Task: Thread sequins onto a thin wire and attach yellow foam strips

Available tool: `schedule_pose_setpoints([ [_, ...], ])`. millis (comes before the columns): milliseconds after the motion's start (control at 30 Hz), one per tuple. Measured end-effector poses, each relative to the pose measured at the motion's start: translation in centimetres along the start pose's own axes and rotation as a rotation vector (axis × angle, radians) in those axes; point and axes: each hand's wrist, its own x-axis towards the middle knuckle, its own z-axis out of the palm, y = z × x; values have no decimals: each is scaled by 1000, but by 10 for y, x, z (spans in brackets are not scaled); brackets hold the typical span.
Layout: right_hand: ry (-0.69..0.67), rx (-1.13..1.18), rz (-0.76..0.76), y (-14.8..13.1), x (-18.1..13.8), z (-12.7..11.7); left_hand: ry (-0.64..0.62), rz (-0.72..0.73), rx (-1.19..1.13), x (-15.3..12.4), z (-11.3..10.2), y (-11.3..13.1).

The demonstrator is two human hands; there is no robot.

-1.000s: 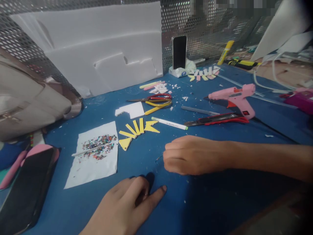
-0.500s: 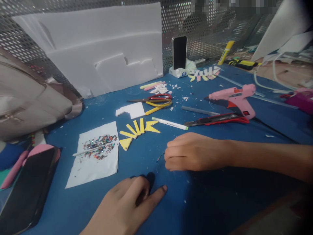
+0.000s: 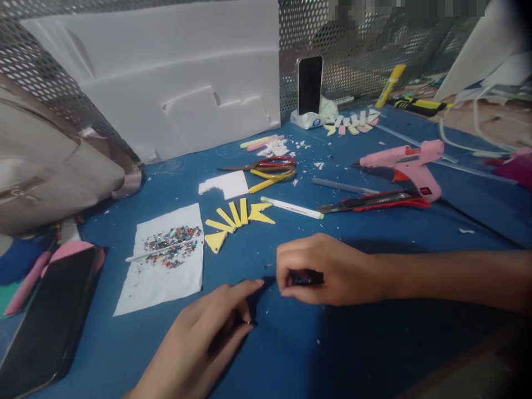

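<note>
My right hand (image 3: pixel 320 271) is curled low over the blue tabletop, fingertips and thumb close together. Whatever it may hold is hidden or too small to name. A short thin strand (image 3: pixel 270 265) lies right beside its knuckles. To its left, my left hand (image 3: pixel 203 332) has the index finger stretched out and the thumb apart below it; I see nothing held. Yellow cut pieces (image 3: pixel 233 215) lie fanned out beyond both hands. A white paper sheet (image 3: pixel 128 288) carries colourful glitter flakes (image 3: pixel 172 246) and a thin translucent stick.
Scissors (image 3: pixel 274 166), a white-green pen (image 3: pixel 293 208), a red box cutter (image 3: pixel 374 200) and a pink glue gun (image 3: pixel 409 160) lie farther back. A phone (image 3: pixel 310 86) stands upright behind; another dark phone (image 3: pixel 45 321) is at left. White foam sheet (image 3: pixel 183 83) leans at the back.
My left hand has shifted slightly left, its index finger now reaching toward my right hand. My right hand has rolled, showing the dark hollow inside its curled fingers. The view has shifted slightly.
</note>
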Motion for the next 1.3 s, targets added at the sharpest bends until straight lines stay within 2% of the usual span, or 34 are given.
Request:
schedule_pose_setpoints([
  [300, 44, -18, 53, -6, 2, 8, -10, -15, 16, -1, 1, -2],
  [600, -1, -168, -10, -10, 2, 14, 9, 5, 55, 0, 1, 1],
  [833, -22, -271, -41, -10, 1, 15, -34, -52, 32, -2, 1, 0],
  [1300, -8, -276, -48, -11, 2, 15, -30, -56, 24, -2, 2, 0],
])
